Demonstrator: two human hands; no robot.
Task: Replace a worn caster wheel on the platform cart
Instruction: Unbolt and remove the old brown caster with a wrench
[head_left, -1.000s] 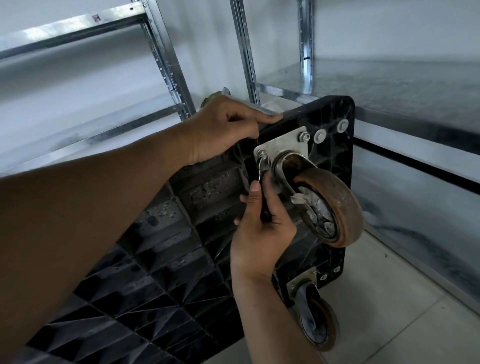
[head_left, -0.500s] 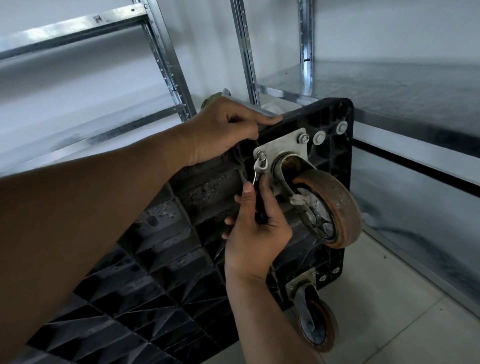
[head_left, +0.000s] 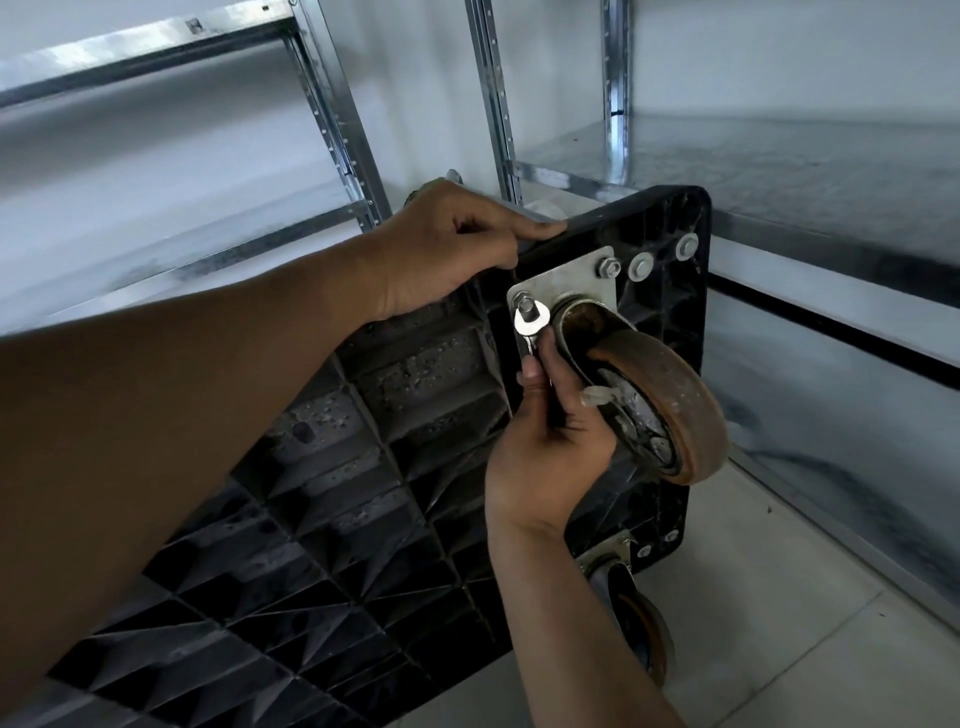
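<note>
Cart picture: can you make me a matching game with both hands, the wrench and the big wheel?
1 left hand
2 right hand
3 wrench
4 big wheel

A rusty brown
B on a bolt of the metal plate
C holds the cart's upper edge
D grips the wrench handle

Pairs: 1-C, 2-D, 3-B, 4-A

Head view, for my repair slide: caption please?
Right hand holds wrench on caster-plate nut; left hand grips tipped cart.

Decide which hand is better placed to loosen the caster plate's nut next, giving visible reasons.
Right: the right hand grips the wrench seated on the nut; the left hand holds the cart edge.
</note>
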